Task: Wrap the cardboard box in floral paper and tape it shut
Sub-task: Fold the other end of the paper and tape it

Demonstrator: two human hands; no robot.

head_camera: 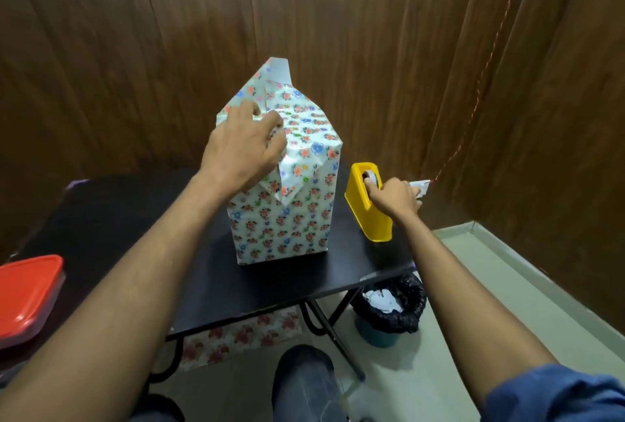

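Wood-panel walls behind, small black desk (216,272) in the corner. Box (280,198) stands upright mid-desk, sides already covered in floral paper (304,137); the top end is only partly folded — one flap (279,71) sticks up at the far edge, white underside showing.

Left hand (241,147) is on the box's top near-left corner, fingers (275,129) curled onto a folded paper flap and holding it down against the top. Box sits directly under that hand.

Right hand (394,198) is at the yellow tape dispenser (367,205), just right of the box, near the desk's right edge. Fingers are curled at the tape roll (372,178) in the dispenser's top slot — appear to be gripping the tape end, the tape itself is too small to make out. Dispenser and box are close but not touching.

Red-lidded container (28,296) at the desk's left edge. Bin with black liner (389,313) on the floor under the right corner, paper scraps inside. More floral sheet (240,333) under the desk.
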